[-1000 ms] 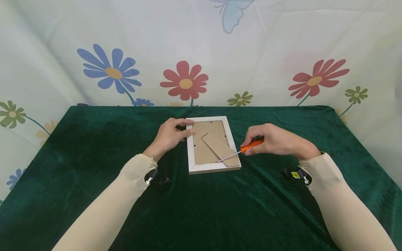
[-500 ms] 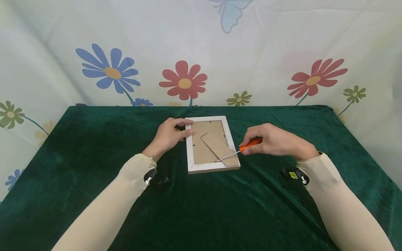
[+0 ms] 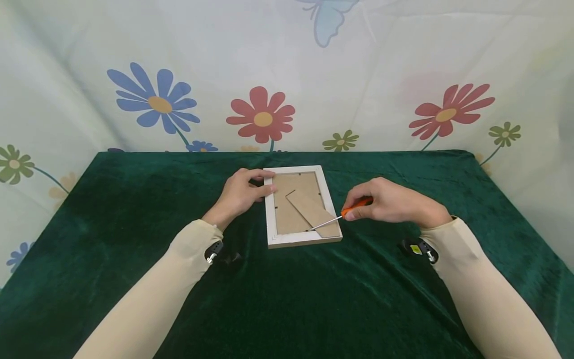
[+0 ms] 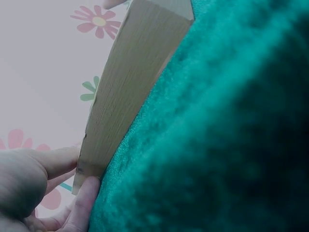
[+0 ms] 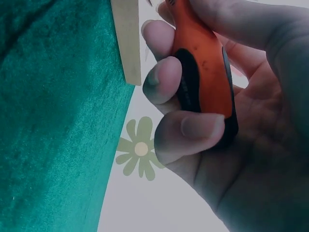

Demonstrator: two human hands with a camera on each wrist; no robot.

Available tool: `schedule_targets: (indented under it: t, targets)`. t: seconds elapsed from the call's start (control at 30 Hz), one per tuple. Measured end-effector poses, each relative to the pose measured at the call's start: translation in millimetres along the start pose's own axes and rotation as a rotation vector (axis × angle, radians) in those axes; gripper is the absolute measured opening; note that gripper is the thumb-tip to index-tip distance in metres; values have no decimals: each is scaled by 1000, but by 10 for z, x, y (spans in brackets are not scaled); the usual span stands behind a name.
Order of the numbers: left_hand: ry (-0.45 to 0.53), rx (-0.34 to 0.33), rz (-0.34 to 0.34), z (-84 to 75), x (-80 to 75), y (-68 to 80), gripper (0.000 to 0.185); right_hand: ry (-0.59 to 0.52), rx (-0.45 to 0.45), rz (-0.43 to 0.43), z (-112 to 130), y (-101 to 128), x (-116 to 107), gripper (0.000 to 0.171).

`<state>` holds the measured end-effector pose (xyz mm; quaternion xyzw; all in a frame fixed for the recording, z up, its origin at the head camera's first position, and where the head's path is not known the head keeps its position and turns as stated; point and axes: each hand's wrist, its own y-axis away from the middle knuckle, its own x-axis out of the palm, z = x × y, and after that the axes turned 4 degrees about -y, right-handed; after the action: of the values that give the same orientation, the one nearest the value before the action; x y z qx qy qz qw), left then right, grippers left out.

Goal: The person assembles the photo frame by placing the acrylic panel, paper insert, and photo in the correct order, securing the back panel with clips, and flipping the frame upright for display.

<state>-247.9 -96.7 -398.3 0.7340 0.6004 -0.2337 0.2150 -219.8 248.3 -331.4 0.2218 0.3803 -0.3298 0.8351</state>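
A white-edged picture frame [image 3: 271,219] lies face down on the green cloth, its brown backing board [image 3: 289,214] upward. Small dark tabs show along the board's edges, and a slanted stand leg [image 3: 314,212] crosses it. My left hand [image 3: 239,193] holds the frame's left side near the far corner; in the left wrist view its fingers grip the wooden edge [image 4: 125,77]. To the right, my right hand [image 3: 387,200] grips a screwdriver by its orange and black handle [image 5: 207,72]. The screwdriver's thin shaft [image 3: 325,223] slants down to a dark tab at the board's near edge.
Dark green velvet cloth [image 3: 287,299] covers the table around the frame. Behind it hangs a pale curtain [image 3: 381,65] printed with flowers. A dark strap [image 3: 214,251] with a camera sits on each wrist.
The whole scene shifts very slightly left in view. Both hands keep their holds, and the screwdriver tip stays at the near edge of the board.
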Motion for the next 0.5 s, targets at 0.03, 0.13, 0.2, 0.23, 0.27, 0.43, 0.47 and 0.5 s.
schedule_targets:
  t: [0.03,0.13,0.2,0.23,0.27,0.43,0.47,0.5]
  targets:
    - [1,0,0,2,0,1,45,0,5,2,3,0,1,9]
    - [5,-1,2,8,-1,6,46,-1,20,9,14,0,1,9]
    - [5,0,2,8,-2,8,46,-1,28,12,20,-1,2,8]
    - [4,0,2,8,-3,9,46,-1,31,15,22,-1,1,8]
    - [3,1,2,6,-4,8,46,-2,32,17,25,-1,0,7]
    - [-3,2,3,-3,-4,3,46,-16,40,32,29,-8,-3,8]
    - [-3,3,3,-3,-4,4,46,-20,40,34,26,-10,-3,8]
    - [-2,2,3,-2,-3,4,46,-22,40,36,23,-11,-4,8]
